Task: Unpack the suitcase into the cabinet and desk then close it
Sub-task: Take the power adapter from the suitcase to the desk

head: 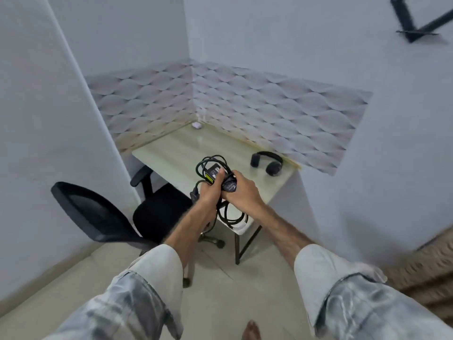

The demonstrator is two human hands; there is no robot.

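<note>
Both hands hold a black power adapter (213,173) with its coiled black cable (232,218) over the near edge of the pale desk (181,153). My left hand (208,192) grips the adapter brick, thumb on its label. My right hand (241,188) is closed around a second black block and part of the cable bundle. Cable loops hang below the hands and stick up above them. Black headphones (267,163) lie on the desk at the right. A small white object (196,124) sits in the desk's far corner. The suitcase and cabinet are out of view.
A black mesh office chair (105,217) stands left of the desk, partly tucked under it. Patterned wall panels (269,111) back the desk. A black wall bracket (414,23) is at the upper right. My bare foot (251,331) shows on the tiled floor.
</note>
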